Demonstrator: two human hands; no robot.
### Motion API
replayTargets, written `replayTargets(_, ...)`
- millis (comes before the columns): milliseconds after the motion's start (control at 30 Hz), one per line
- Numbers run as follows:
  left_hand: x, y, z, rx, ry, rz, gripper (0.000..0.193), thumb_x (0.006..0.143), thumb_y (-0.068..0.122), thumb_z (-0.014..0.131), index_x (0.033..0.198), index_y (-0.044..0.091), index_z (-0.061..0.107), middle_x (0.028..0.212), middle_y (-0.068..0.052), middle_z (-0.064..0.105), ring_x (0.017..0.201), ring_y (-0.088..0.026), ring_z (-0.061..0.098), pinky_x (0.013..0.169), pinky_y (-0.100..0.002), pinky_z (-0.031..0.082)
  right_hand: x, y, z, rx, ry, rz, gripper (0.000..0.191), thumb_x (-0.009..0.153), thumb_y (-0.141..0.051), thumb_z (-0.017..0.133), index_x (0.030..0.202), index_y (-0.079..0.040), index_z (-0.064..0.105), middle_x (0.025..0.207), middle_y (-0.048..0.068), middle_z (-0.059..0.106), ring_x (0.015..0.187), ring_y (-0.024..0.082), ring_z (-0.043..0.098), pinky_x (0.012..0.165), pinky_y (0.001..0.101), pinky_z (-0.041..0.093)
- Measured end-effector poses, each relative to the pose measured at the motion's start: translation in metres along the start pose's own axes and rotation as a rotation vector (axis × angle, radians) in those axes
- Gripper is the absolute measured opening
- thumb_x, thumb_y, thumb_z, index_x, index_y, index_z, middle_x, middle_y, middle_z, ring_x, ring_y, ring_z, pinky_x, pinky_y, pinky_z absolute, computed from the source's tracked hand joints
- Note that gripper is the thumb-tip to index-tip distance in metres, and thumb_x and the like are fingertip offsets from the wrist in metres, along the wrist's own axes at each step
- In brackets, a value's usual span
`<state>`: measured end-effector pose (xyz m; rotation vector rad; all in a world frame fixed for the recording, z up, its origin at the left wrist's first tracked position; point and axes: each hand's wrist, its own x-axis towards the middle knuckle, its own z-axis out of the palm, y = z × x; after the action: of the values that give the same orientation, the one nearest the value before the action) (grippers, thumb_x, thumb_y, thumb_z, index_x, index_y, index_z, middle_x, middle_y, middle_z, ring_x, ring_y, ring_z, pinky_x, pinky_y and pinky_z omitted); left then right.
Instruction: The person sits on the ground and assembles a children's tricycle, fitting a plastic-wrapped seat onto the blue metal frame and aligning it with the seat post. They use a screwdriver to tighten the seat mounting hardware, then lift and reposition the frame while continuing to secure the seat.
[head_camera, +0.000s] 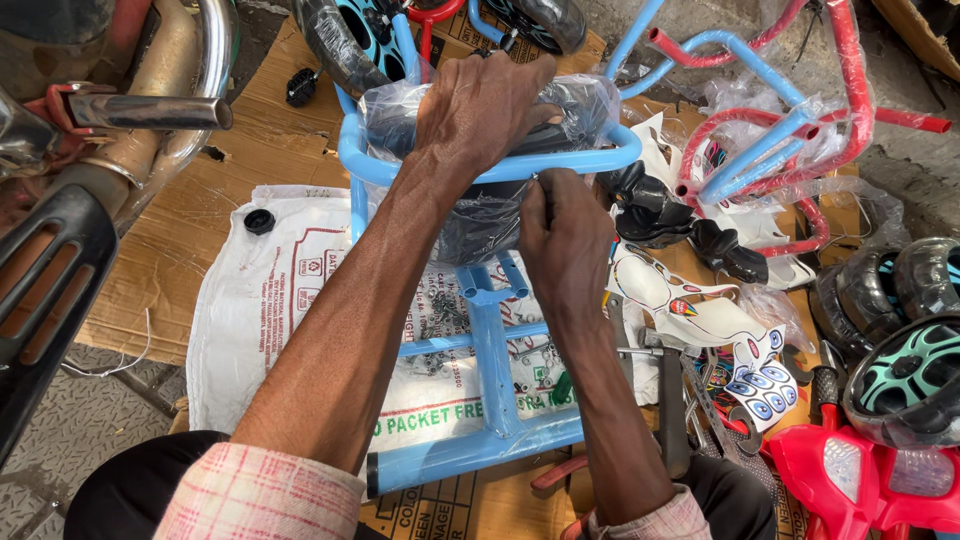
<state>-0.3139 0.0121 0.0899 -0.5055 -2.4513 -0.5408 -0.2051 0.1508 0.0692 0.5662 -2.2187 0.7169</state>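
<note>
white printed sack (300, 300) flat at 7 o'clock, red and green print; brown cardboard sheet (190, 230) under it; clear plastic wrap (480, 215) at 12 o'clock.
</note>
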Motion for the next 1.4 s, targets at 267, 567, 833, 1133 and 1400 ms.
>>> replayTargets(267,0.003,-0.001,0.002,-0.004,-0.048,0.012,0.04,0.087,0.047,0.076,0.103,0.011,0.067,0.07,-0.014,0.071,0.068,-0.032,0.074,0.058,-0.047,0.057,0.011,-0.007,0.001,0.246,-0.184,0.494,0.031,0.104,-0.02,0.059,0.08,0.0,0.065,0.063,0.017,0.066,0.054,0.027,0.067,0.053,0.0397,0.05)
replayTargets(567,0.0,0.002,-0.001,-0.007,-0.037,-0.022,0.039,0.086,0.046,0.076,0.105,0.013,0.068,0.078,-0.016,0.072,0.08,-0.037,0.074,0.072,-0.053,0.055,0.006,-0.005,0.0,-0.027,-0.048,0.123,0.024,0.104,-0.017,0.064,0.092,0.003,0.064,0.074,0.017,0.067,0.065,0.023,0.068,0.06,0.0397,0.052)
replayTargets(833,0.0,0.003,-0.004,-0.034,-0.06,-0.034,0.04,0.087,0.046,0.076,0.107,0.012,0.068,0.078,-0.017,0.072,0.079,-0.037,0.074,0.072,-0.054,0.055,0.014,-0.011,-0.004,0.361,-0.158,0.613,0.035,0.101,-0.026,0.062,0.08,0.002,0.068,0.062,0.012,0.068,0.052,0.02,0.068,0.047,0.0377,0.052)
replayTargets(1133,0.0,0.001,-0.006,-0.013,-0.022,0.011,0.04,0.087,0.044,0.076,0.107,0.011,0.068,0.076,-0.017,0.072,0.078,-0.037,0.074,0.069,-0.052,0.056,0.012,-0.003,0.011,-0.063,-0.016,0.257,0.027,0.105,-0.017,0.066,0.087,0.002,0.065,0.07,0.019,0.065,0.059,0.033,0.065,0.059,0.0468,0.047)
replayTargets(1400,-0.002,-0.004,0.001,0.033,0.126,0.093,0.037,0.085,0.045,0.076,0.098,0.011,0.069,0.065,-0.013,0.07,0.061,-0.031,0.073,0.058,-0.05,0.055,0.014,0.002,-0.019,-0.2,-0.043,0.006,0.044,0.099,-0.04,0.074,0.112,0.002,0.07,0.105,0.017,0.066,0.096,0.036,0.056,0.085,0.0476,0.045)
